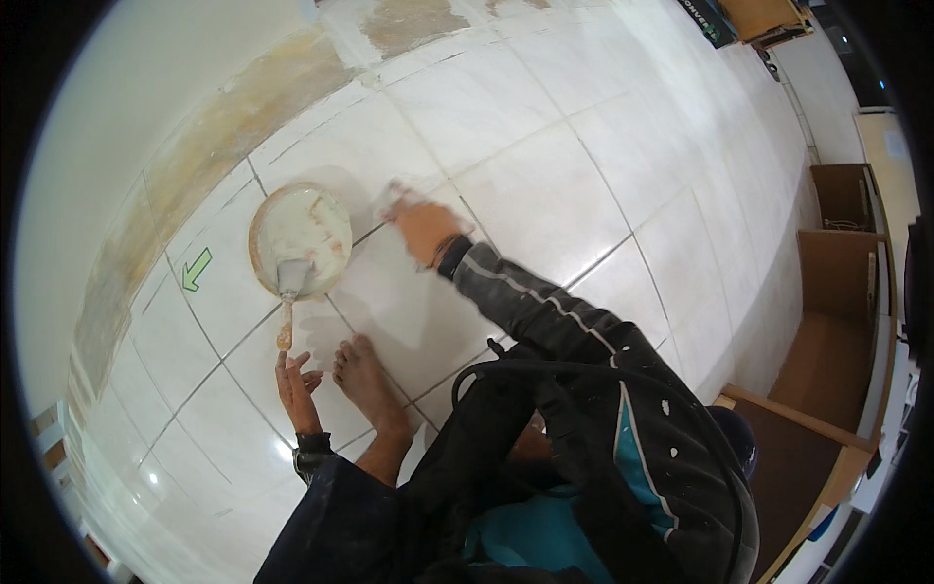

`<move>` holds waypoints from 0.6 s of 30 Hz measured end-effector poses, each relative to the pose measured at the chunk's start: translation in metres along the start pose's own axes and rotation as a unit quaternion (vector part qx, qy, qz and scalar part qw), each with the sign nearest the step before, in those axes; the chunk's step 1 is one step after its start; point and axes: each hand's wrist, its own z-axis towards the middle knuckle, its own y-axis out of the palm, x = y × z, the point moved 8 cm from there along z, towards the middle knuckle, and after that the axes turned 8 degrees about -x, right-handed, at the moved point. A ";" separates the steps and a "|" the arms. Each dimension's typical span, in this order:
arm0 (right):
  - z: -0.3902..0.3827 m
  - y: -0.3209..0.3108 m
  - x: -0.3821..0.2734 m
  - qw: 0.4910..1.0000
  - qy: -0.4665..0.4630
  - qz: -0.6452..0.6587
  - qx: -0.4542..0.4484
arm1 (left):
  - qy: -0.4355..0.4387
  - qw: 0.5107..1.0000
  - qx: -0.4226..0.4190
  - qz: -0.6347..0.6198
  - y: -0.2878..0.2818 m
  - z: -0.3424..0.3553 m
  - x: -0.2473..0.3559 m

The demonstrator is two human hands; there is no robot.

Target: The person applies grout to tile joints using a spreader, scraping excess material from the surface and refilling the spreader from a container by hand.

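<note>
On the tiled floor lies a round, shallow dish [331,226] with pale, creamy paste smeared over its inside. A putty knife [285,329] rests on its near rim, blade in the paste and stained handle toward me. Just below the handle's end is my left hand [300,391], its fingers apart and holding nothing; whether a fingertip touches the handle is hard to tell. Right of the dish, my right hand [428,234] is low over the tiles, blurred by motion. A pale pinkish rag [393,198] shows under and around its fingers, against the floor.
My bare foot [370,384] stands close to the dish. A green arrow [197,271] lies at its left. Along the far left wall runs a bare, brownish strip [224,117]. Wooden shelving [846,365] stands on the right; a dark box [707,21] sits at the back right.
</note>
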 end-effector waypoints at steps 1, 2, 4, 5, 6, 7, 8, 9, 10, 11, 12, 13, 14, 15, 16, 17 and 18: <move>-0.005 0.023 -0.010 0.997 -0.063 -0.042 0.003 | -0.001 1.000 0.008 0.001 0.002 0.002 0.001; -0.016 0.003 -0.039 0.997 -0.069 0.014 -0.032 | -0.005 1.000 0.019 0.002 -0.007 -0.001 -0.005; -0.037 0.017 -0.043 0.967 -0.094 -0.060 -0.228 | -0.011 0.999 0.033 -0.001 -0.012 -0.004 -0.010; -0.045 0.003 -0.037 0.968 -0.090 -0.061 -0.227 | -0.011 1.000 0.028 -0.002 -0.012 -0.004 -0.010; -0.054 -0.001 -0.034 0.957 -0.091 -0.053 -0.271 | -0.012 0.999 0.037 -0.003 -0.017 -0.005 -0.012; -0.062 -0.002 -0.029 0.943 -0.095 -0.044 -0.315 | -0.013 0.999 0.048 -0.003 -0.024 -0.006 -0.012; -0.067 -0.004 -0.019 0.942 -0.097 -0.045 -0.317 | -0.014 0.999 0.051 -0.003 -0.029 -0.002 -0.011; -0.066 -0.022 -0.008 0.968 -0.124 -0.044 -0.213 | -0.011 0.999 0.045 -0.004 -0.030 0.004 -0.006; -0.066 -0.037 0.001 0.982 -0.151 -0.042 -0.106 | -0.008 0.999 0.041 -0.004 -0.031 0.010 -0.004; -0.063 -0.031 0.017 0.982 -0.151 -0.042 -0.107 | -0.009 0.999 0.042 -0.004 -0.029 0.015 -0.003; -0.057 -0.028 0.037 0.982 -0.134 -0.120 -0.055 | -0.007 0.999 0.037 -0.001 -0.024 0.022 -0.001; -0.049 -0.027 0.050 0.974 -0.116 -0.196 -0.001 | -0.004 0.999 0.034 0.002 -0.018 0.031 -0.002; -0.039 -0.014 0.058 0.974 -0.116 -0.197 -0.002 | -0.005 0.999 0.034 0.001 -0.014 0.041 -0.006; -0.030 -0.006 0.064 0.975 -0.092 -0.199 0.032 | -0.009 0.999 0.034 -0.002 -0.009 0.052 -0.012; -0.021 0.003 0.070 0.975 -0.067 -0.202 0.065 | -0.014 0.999 0.035 -0.004 -0.003 0.063 -0.019; -0.004 0.016 0.073 0.974 -0.032 -0.213 0.064 | -0.018 0.999 0.035 -0.002 0.004 0.075 -0.021; 0.013 0.029 0.071 0.975 -0.032 -0.210 0.060 | -0.009 0.999 0.044 0.005 0.010 0.088 -0.021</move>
